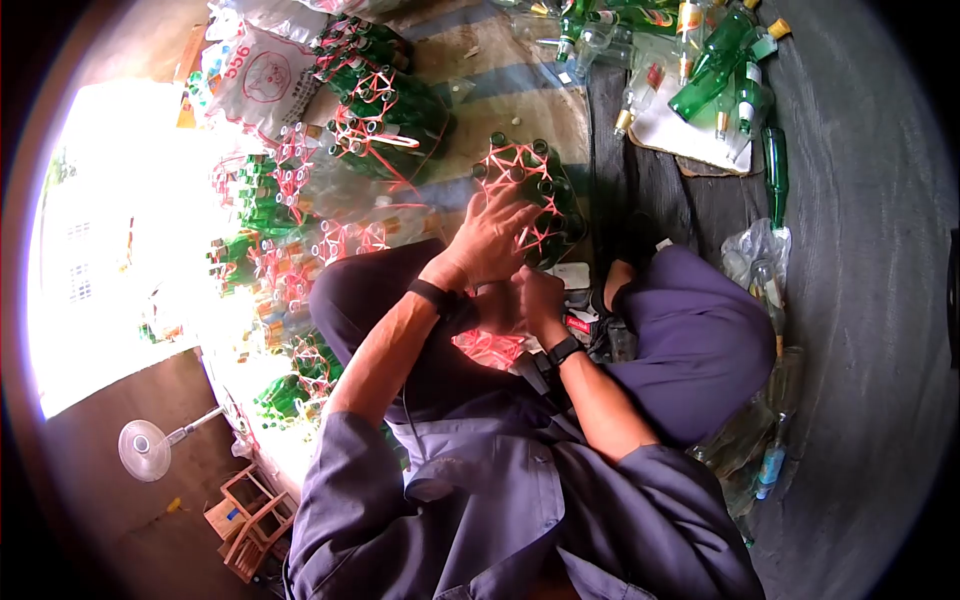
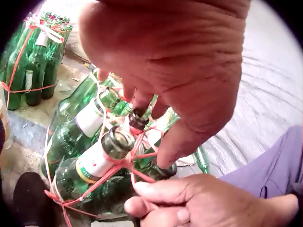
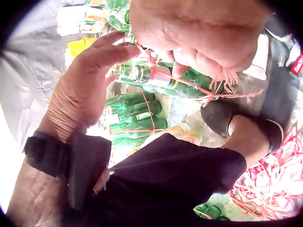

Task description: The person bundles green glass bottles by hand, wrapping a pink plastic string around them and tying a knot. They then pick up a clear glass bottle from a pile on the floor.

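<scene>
Grip of the left hand [image 1: 488, 238], head view: unclenched, laid with extended fingers over the necks of a bundle of green bottles [image 1: 568, 210]. Just below, a heap of loose pink twine [image 1: 490, 350]. Next rightward, grip of the right hand [image 1: 541, 298]: closed in a pinch on a twine strand [image 2: 133, 176] at the near side of the same bundle. Position of the bundle: directly ahead of the folded legs, mouths toward the camera, with strands crossing from neck to neck. For sound lashing, by judgement: steady the necks with the left, keep the strand taut, seat each crossing below the lips, and draw evenly, avoiding any one-sided tug likely to tilt the cluster or knock glass on glass.

Containers, left to right: printed white sack [image 1: 265, 85], contents hidden; near it, lashed bundles [image 1: 262, 200] of bottles and a larger dark-green bundle [image 1: 390, 115], open-mouthed. In the handled bundle, open mouths and some paper labels, any liquid inside not discernible. Farther right, loose bottles [image 1: 725, 75] on and around a white board [image 1: 675, 132], some gold-capped; lone green bottle [image 1: 775, 165] beside; lastly, clear plastic bag [image 1: 745, 240] touching clear bottles [image 1: 768, 282], whether inside or beneath uncertain.
</scene>
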A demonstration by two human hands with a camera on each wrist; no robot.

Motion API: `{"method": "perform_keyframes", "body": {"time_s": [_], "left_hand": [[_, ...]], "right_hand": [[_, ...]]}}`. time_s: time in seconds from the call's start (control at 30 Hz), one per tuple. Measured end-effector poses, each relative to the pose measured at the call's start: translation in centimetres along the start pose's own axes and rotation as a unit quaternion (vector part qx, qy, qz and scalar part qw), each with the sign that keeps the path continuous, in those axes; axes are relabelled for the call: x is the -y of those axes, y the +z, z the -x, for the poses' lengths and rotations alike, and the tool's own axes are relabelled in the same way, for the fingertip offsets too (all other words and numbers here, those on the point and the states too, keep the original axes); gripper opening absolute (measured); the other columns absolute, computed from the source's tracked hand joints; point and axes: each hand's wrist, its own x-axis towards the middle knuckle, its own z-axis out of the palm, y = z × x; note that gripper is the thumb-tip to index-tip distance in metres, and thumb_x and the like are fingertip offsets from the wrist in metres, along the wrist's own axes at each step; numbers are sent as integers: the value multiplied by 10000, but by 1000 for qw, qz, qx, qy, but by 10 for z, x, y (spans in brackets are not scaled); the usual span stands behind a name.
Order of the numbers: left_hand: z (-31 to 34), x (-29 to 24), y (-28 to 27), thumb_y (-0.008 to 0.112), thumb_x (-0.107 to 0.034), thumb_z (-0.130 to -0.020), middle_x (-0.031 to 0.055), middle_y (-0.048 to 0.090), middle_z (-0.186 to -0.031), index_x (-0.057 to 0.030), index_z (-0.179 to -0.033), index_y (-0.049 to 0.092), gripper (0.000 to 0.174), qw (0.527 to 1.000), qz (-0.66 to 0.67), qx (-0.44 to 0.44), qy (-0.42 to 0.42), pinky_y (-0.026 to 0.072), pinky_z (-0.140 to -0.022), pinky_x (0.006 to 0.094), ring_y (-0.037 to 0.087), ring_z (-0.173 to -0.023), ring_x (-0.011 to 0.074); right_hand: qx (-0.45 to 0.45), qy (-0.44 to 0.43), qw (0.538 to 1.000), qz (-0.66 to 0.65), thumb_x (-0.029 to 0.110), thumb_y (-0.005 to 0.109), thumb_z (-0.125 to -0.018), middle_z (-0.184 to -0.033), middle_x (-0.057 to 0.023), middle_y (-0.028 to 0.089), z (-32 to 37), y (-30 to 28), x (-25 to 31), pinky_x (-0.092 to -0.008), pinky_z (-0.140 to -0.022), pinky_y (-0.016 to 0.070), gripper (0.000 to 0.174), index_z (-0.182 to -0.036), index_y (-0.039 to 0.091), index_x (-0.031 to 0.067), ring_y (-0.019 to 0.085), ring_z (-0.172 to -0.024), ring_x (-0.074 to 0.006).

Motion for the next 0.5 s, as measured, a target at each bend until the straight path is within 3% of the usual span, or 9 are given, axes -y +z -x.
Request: {"method": "perform_keyframes", "body": {"time_s": [0.07, 0.17, 0.23, 0.27, 0.3, 0.33, 0.37, 0.43, 0.5], "left_hand": [[7, -2, -2, 711, -197, -788, 101, 483, -1467, -143, -1437, 452, 701, 997, 20, 55, -46, 295, -1116, 603, 310, -1466, 295], [17, 11, 28, 709, -215, -842, 114, 450, -1498, -85, -1435, 435, 666, 999, 31, 4, -39, 330, -1116, 556, 291, -1475, 321], [17, 13, 38, 708, -191, -838, 129, 456, -1490, -74, -1434, 431, 667, 998, 46, -10, -42, 345, -1114, 533, 303, -1467, 333], [18, 13, 42, 707, -167, -835, 143, 462, -1482, -63, -1433, 428, 668, 997, 61, -21, -45, 359, -1112, 510, 315, -1459, 345], [18, 12, 40, 707, -167, -835, 143, 462, -1482, -63, -1433, 428, 668, 997, 61, -24, -45, 359, -1112, 510, 315, -1459, 345], [19, 10, 38, 705, -145, -831, 156, 468, -1473, -53, -1425, 434, 659, 996, 67, -36, -38, 372, -1105, 495, 322, -1453, 359], [18, 9, 36, 703, -122, -827, 168, 474, -1463, -42, -1417, 440, 651, 996, 72, -49, -31, 385, -1099, 481, 328, -1446, 373], [18, 7, 40, 671, -127, -847, 159, 472, -1464, -59, -1403, 456, 600, 995, 74, -56, -39, 388, -1098, 498, 331, -1446, 357], [19, 6, 42, 638, -132, -867, 150, 471, -1465, -75, -1390, 473, 551, 994, 76, -63, -49, 391, -1096, 515, 335, -1447, 342]], "right_hand": [[3, 7, 1000, 6, 302, 667, -901, -537, 41, 471, 3, -1, 3, -258, -377, 283, 293, -716, 660, 75, 384, -395, -77], [17, -19, 1000, 18, 288, 663, -889, -535, 34, 472, 8, -8, 7, -270, -379, 295, 267, -720, 663, 80, 398, -399, -85], [54, -52, 993, 92, 206, 612, -905, -576, -31, 564, -3, -16, -4, -292, -444, 383, 222, -773, 682, 42, 540, -490, -114], [54, -54, 993, 93, 206, 612, -905, -576, -31, 564, -10, -20, -10, -292, -444, 383, 222, -773, 682, 42, 540, -490, -114], [47, -282, 915, 284, 163, 625, -869, -641, -48, 608, -21, -26, -20, -293, -478, 417, 143, -796, 682, 54, 582, -538, -130], [36, -482, 751, 449, 119, 638, -833, -706, -64, 651, -25, -28, -23, -295, -511, 452, 71, -819, 682, 65, 624, -586, -146], [36, -485, 749, 450, 119, 638, -833, -706, -64, 651, -28, -30, -28, -295, -511, 452, 71, -819, 682, 65, 624, -586, -146], [64, -372, 862, 340, 87, 645, -759, -809, -58, 685, -29, -32, -32, -304, -604, 505, 133, -888, 676, 96, 672, -712, -173], [51, -395, 829, 393, 74, 642, -751, -791, -41, 679, -29, -33, -35, -312, -620, 511, 159, -904, 673, 103, 675, -731, -181]]}}
